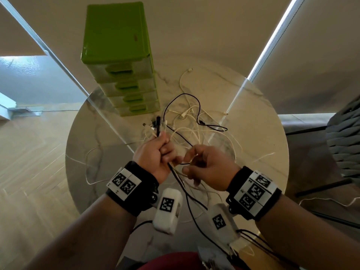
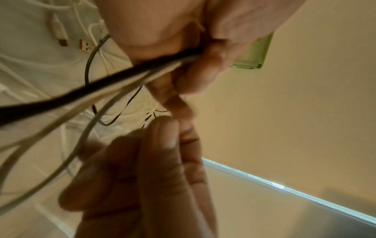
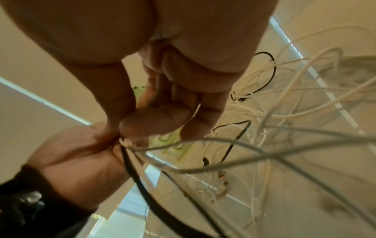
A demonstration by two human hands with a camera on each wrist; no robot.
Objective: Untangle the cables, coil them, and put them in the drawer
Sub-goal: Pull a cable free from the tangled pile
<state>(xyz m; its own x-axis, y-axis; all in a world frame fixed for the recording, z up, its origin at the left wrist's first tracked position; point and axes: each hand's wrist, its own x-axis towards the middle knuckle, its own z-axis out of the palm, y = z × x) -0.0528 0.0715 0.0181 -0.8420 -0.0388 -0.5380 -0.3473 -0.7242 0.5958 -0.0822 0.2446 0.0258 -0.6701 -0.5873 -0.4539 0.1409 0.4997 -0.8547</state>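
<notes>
The right hand (image 3: 183, 99) fills twelve o'clock, a thin white cable (image 3: 193, 114) pinched at its curled fingertips. At eight o'clock the left hand (image 3: 81, 161) grips a black cable (image 3: 138, 182). White cables (image 3: 284, 112) sprawl tangled towards three o'clock across the table (image 3: 305, 201).

round marble table (image 1: 259, 121), grey chair (image 1: 344, 141), wooden floor (image 1: 33, 152)

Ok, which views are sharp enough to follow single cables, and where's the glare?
Head view: sharp, wide-angle bending, bright reflected streaks across the glossy table. Left wrist view: the black cable nearest the lens is blurred. Right wrist view: near white cables smear; those farther off read better.
</notes>
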